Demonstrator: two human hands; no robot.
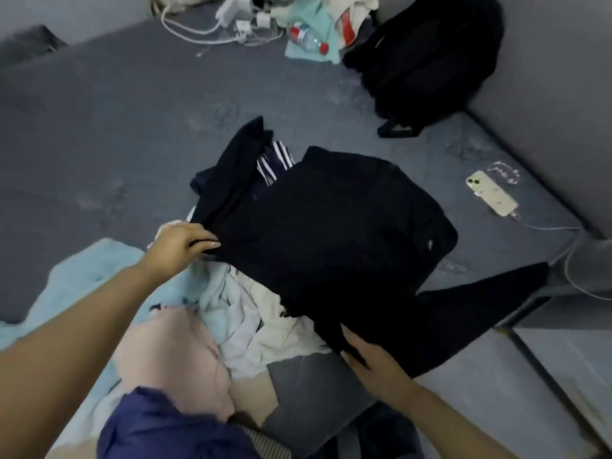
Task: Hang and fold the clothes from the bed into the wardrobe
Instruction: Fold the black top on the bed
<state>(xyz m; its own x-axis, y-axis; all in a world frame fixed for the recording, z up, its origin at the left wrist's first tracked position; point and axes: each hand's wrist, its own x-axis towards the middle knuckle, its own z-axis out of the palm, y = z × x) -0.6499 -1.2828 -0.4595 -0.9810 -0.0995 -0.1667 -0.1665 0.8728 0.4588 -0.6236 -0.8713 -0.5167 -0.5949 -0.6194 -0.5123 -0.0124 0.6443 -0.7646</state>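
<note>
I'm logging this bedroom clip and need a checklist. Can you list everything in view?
Dark garment: one, black, held over the pile.
Clothes pile: several, white, pale blue, pink, near bed edge.
Striped garment: one, dark with white stripes, behind.
Backpack: one, black, far right corner.
Phone: one, pale, plugged in, right.
Bottle: one, clear, red cap, far end.
Chargers: several, white, far end.
Left hand: grips garment.
Right hand: grips garment.

1. You are standing in a bedroom at home: a grey bed [99, 134] is filling the view.
2. Loose clothes [238, 313], a backpack [430, 54], a charging phone [491, 193] and chargers [238, 18] are lying on it.
</note>
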